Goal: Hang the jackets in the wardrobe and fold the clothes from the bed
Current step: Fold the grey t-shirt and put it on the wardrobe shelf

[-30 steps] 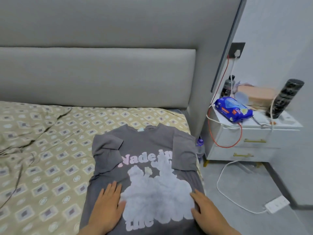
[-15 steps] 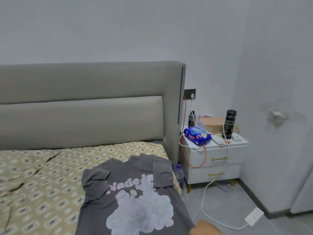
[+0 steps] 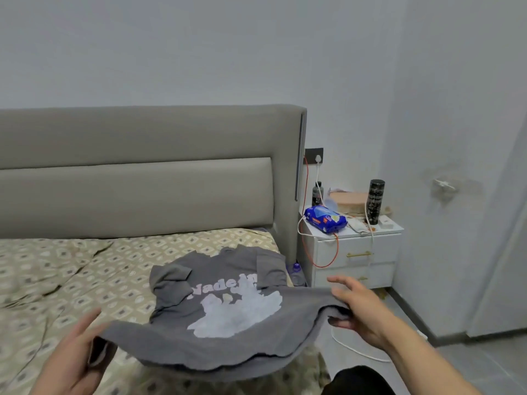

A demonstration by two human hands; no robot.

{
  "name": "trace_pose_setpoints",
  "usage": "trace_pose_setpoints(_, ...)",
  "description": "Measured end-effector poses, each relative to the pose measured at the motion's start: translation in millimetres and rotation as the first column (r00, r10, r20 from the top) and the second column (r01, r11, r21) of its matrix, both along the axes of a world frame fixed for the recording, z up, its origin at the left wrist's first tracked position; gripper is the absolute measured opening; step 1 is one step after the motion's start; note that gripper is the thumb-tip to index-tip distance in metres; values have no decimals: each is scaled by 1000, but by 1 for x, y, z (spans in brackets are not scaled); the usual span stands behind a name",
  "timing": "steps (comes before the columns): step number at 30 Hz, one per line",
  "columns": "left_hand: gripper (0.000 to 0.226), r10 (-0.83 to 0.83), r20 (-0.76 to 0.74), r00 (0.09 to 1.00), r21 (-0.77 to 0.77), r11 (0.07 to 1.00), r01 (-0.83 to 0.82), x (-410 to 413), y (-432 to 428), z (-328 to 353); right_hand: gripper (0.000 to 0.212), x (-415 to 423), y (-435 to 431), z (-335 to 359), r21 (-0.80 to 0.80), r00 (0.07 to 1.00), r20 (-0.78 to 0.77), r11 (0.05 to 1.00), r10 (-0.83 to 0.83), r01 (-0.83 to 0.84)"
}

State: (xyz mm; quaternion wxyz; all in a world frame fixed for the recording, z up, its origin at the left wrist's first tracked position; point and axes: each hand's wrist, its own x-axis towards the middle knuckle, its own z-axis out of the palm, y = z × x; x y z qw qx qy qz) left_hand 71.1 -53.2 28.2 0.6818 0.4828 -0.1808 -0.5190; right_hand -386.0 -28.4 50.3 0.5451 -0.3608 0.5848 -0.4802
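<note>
1 grey tee (image 3: 228, 323) on 1 bed (image 3: 57, 280); 2 hands up: L hand (image 3: 71, 357) & R hand (image 3: 359, 312) each grip its lifted hem.

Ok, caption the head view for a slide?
Left hand and right hand hold up the near hem of a grey printed T-shirt on the patterned bedsheet.

Single view here, worn on the head, wide-angle, facing forward and slightly down across the bed (image 3: 57, 266) to the headboard (image 3: 142, 166) mid-frame. Left hand (image 3: 68, 363), right hand (image 3: 362, 312) and T-shirt (image 3: 228, 332) loom close at the bottom edge.
</note>
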Motion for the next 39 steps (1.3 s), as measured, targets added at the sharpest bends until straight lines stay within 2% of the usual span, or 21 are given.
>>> trace_pose_setpoints(2, 55, -89, -6, 996, -106, 990, 87, -4, 3, 20, 32, 0, 0, 16, -74, 961, 276, 997, -7, 28)
trace_pose_setpoints(3, 54, -102, 11, 995, -181, 978, 103, -1, 3, 25, 40, 0, 0, 21, -110, 937, 348, 993, 11, 29)
trace_pose_setpoints(4, 50, -66, 112, 991, -177, 980, 86, 2, 2, 28, 49, 0, -1, 25, -138, 942, 334, 990, 23, 24)
trace_pose_setpoints(6, 44, 29, 272, 962, -163, 986, 16, 7, -4, 29, 57, 3, -4, 28, -171, 991, 131, 985, -3, 25)
trace_pose_setpoints(8, 35, 97, 419, 903, -156, 987, -34, 9, -7, 37, 36, 3, -9, 35, -212, 993, -30, 972, -114, 105)
trace_pose_setpoints(10, 30, 201, 518, 831, -183, 975, -122, 10, -7, 46, 11, 1, -13, 41, -257, 972, -83, 947, -221, 193)
trace_pose_setpoints(11, 21, 260, 530, 807, -208, 963, -173, 12, -8, 48, 12, -1, -16, 43, -283, 956, -118, 932, -269, 227)
trace_pose_setpoints(12, 10, 292, 526, 799, -213, 954, -209, 14, -9, 51, 14, -4, -18, 44, -306, 942, -153, 921, -298, 241)
trace_pose_setpoints(13, 11, 321, 540, 778, -222, 946, -236, 15, -8, 55, 14, -5, -19, 46, -322, 935, -170, 914, -312, 247)
trace_pose_setpoints(14, 20, 330, 546, 770, -228, 943, -243, 15, -7, 60, 15, -5, -19, 49, -328, 934, -174, 912, -313, 245)
trace_pose_setpoints(18, 50, 303, 457, 836, -217, 950, -225, 33, -19, 58, 18, -3, -24, 58, -331, 945, -102, 906, -312, 264)
trace_pose_setpoints(20, 45, 285, 421, 861, -206, 955, -216, 29, -19, 65, 17, -2, -25, 62, -361, 946, -90, 895, -312, 261)
trace_pose_setpoints(22, 26, 285, 402, 870, -229, 951, -206, 9, -6, 86, 17, -7, -20, 68, -401, 944, -97, 880, -316, 253)
trace_pose_setpoints(24, 18, 302, 360, 883, -252, 942, -220, 7, 6, 100, 18, -7, -14, 81, -397, 967, -67, 895, -248, 202)
trace_pose_setpoints(27, 23, 303, 288, 909, -248, 940, -234, 25, 22, 110, 14, -3, 7, 106, -360, 998, 9, 931, -56, 55)
trace_pose_setpoints(29, 21, 244, 266, 933, -213, 958, -190, 35, 30, 115, 25, -5, 18, 117, -302, 998, -19, 951, 62, -65)
trace_pose_setpoints(32, 25, 118, 265, 957, -146, 986, -82, 42, 33, 116, 28, -8, 23, 124, -174, 980, -48, 965, 193, -198)
trace_pose_setpoints(34, 25, 56, 308, 950, -81, 996, -33, 47, 29, 111, 22, -9, 17, 120, -137, 988, -8, 979, 154, -153)
trace_pose_setpoints(36, 22, 40, 306, 951, -40, 999, -29, 50, 18, 98, 14, -11, 5, 109, -136, 998, 48, 990, 40, -33)
trace_pose_setpoints(37, 22, 59, 314, 948, -27, 998, -53, 50, 12, 89, 12, -11, -1, 102, -114, 999, 34, 993, -18, 22)
trace_pose_setpoints(39, 28, 62, 341, 938, 51, 995, -84, 54, -5, 59, 12, -13, -9, 80, -78, 991, -98, 993, -91, 84)
